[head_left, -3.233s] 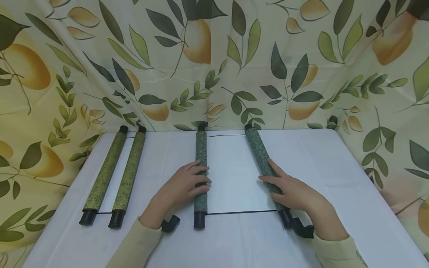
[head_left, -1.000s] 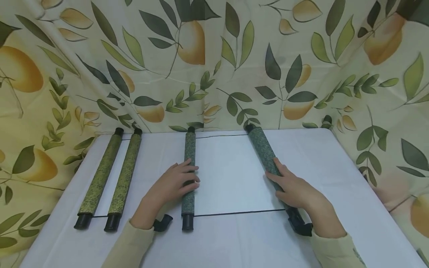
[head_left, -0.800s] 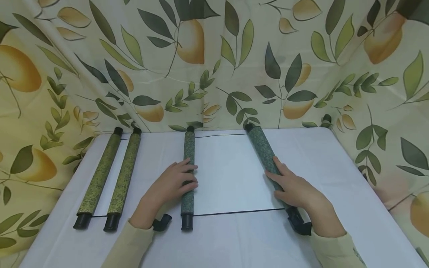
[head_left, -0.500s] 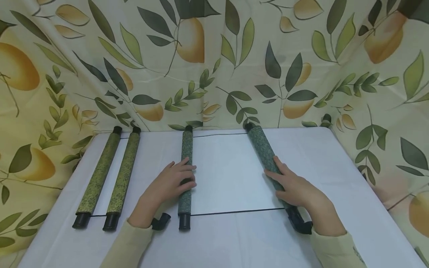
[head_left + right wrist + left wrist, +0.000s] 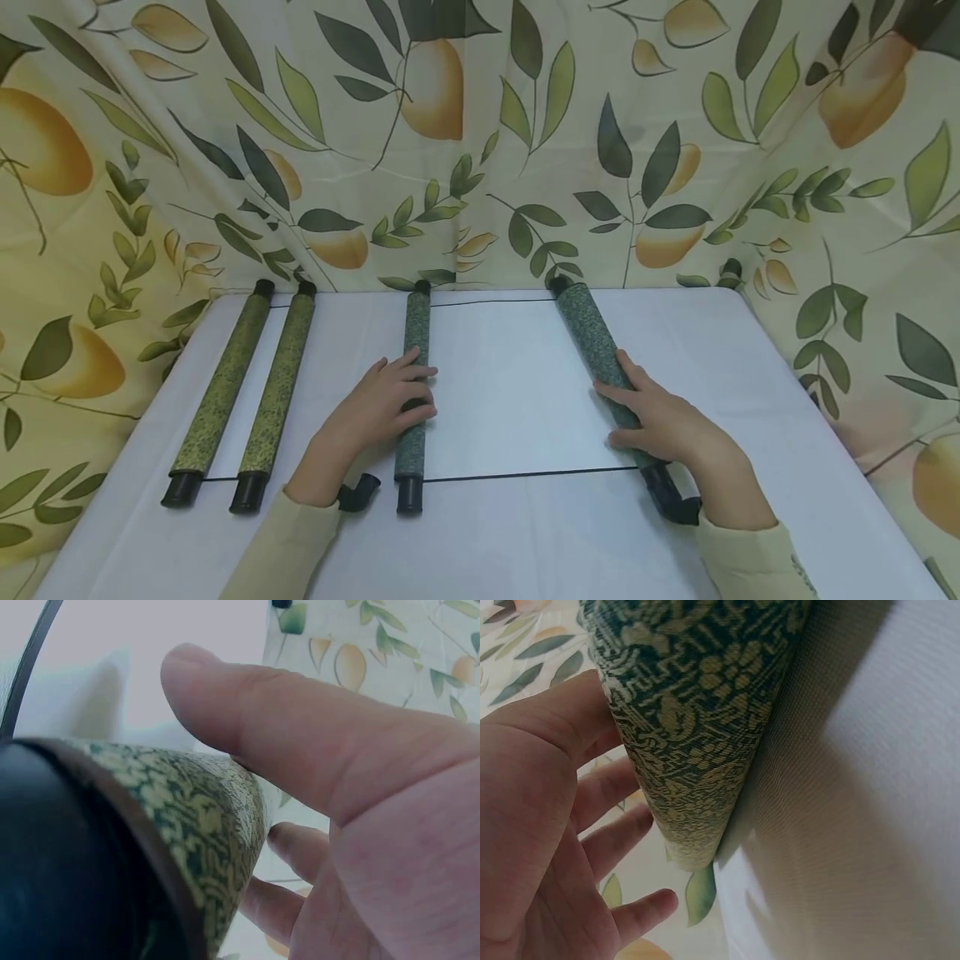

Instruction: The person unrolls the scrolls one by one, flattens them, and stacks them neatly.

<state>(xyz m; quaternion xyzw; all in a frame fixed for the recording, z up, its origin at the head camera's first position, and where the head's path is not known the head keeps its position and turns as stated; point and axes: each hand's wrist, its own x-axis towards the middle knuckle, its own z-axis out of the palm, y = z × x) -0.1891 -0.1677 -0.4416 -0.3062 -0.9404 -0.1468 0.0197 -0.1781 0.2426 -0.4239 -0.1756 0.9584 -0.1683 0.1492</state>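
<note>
So, two olive rolls (image 5: pixel 221 387) lie at the left of the frame, with a narrow white strip (image 5: pixel 250 392) between them. Mid-frame, the left hand (image 5: pixel 375 408) is half-open across a teal roll (image 5: pixel 417 321), touching more than gripping. White sheet (image 5: pixel 510 392) in the centre, then the right hand (image 5: pixel 671 423), equally loose, on the other teal roll (image 5: pixel 588 329). Those two look slightly splayed, so I'd keep them parallel, press lightly, sheet flat. Count: two hands, four rolls, one strip, one sheet.
</note>
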